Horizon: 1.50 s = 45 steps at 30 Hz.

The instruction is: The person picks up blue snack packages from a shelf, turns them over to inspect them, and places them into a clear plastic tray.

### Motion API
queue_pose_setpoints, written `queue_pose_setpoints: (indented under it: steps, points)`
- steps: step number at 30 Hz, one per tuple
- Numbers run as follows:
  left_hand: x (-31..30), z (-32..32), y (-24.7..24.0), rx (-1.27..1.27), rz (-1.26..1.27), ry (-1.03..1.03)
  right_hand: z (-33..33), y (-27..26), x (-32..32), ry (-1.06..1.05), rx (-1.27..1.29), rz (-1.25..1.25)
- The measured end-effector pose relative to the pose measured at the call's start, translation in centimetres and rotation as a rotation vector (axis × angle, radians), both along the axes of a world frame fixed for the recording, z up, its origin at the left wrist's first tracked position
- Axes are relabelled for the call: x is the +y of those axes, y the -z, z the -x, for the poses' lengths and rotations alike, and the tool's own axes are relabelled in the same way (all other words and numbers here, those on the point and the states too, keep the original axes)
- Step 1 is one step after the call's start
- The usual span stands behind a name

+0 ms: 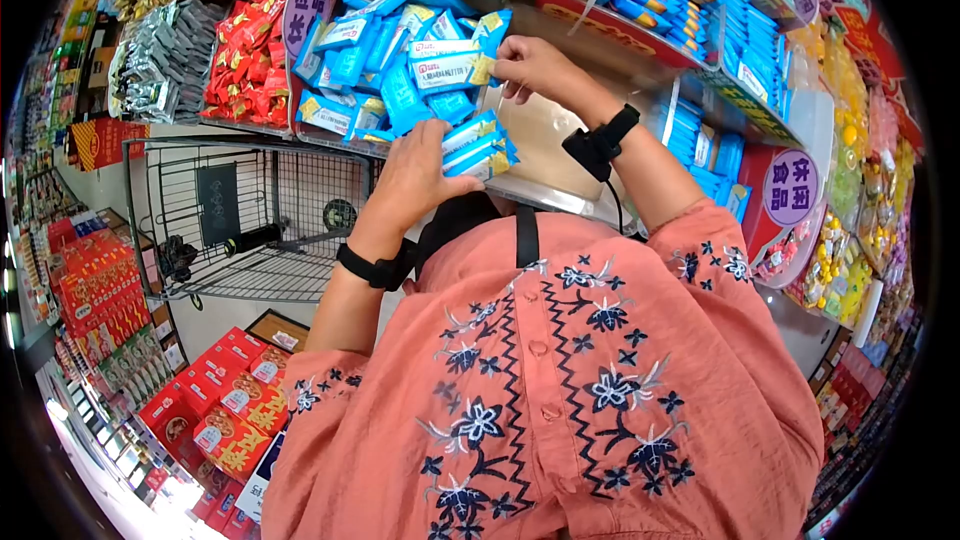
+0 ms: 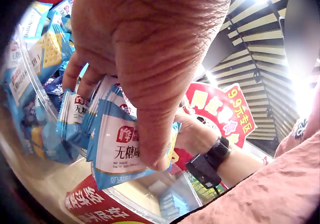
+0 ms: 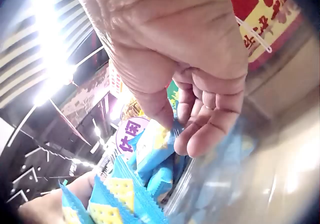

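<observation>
My left hand (image 1: 415,175) grips several blue-and-white cracker packets (image 1: 478,148) side by side at the front edge of a bin. In the left wrist view the thumb lies across the face of the front cracker packet (image 2: 120,144), and the fingers reach behind the bunch. Over the bin's right side, my right hand (image 1: 540,70) pinches the end of another cracker packet (image 1: 450,70) between thumb and fingers. In the right wrist view that packet (image 3: 154,146) extends from the fingertips, its far end over the pile. More loose blue packets (image 1: 345,35) fill the bin around it.
Red packets (image 1: 245,60) and silver packets (image 1: 165,60) fill bins to the left. A wire shopping cart (image 1: 280,270) stands at the lower left. To the right are bins of blue packets (image 1: 755,50). A bare tan bin bottom (image 1: 545,145) shows below my right hand.
</observation>
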<state>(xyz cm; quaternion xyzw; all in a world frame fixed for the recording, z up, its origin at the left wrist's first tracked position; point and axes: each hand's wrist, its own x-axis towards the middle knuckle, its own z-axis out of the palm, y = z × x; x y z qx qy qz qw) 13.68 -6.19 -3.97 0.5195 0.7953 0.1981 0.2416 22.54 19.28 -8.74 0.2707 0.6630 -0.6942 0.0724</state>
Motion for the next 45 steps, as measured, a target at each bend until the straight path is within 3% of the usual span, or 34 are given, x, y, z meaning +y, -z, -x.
queue_pose_setpoints:
  steps: [1,4,7,14,26,32,35,39,45]
  points:
    - [0.0,0.0,0.0,-0.002,0.003,-0.002,0.1,0.0,0.2,-0.013,-0.025,-0.07]
    - [0.0,0.0,0.2,-0.003,0.002,-0.006,0.5,1.0,-0.1,-0.025,0.226,-0.749]
    - [0.2,0.1,0.0,-0.017,0.019,-0.014,1.0,-1.7,-1.8,-0.032,0.285,-0.999]
    - [0.5,-0.2,-0.7,0.013,-0.018,0.009,2.5,-2.0,-3.1,-0.281,0.219,-1.077]
    - [0.0,-1.1,-0.2,0.02,-0.082,0.018,1.8,-2.4,-4.2,-0.212,0.291,-1.066]
    - [0.4,-1.2,-0.9,0.003,0.06,0.012,1.0,-2.1,-3.7,-0.21,0.331,-1.059]
    - [0.5,-1.3,-1.0,-0.032,0.046,0.0,-1.3,-3.4,-2.3,-0.099,0.392,-1.053]
    - [0.5,-1.8,-1.1,-0.092,0.093,-0.045,-5.5,-3.0,1.0,-0.07,0.325,-1.038]
    - [1.9,-2.6,-2.1,-0.111,0.106,-0.039,-10.7,-1.1,3.4,-0.069,0.006,-1.042]
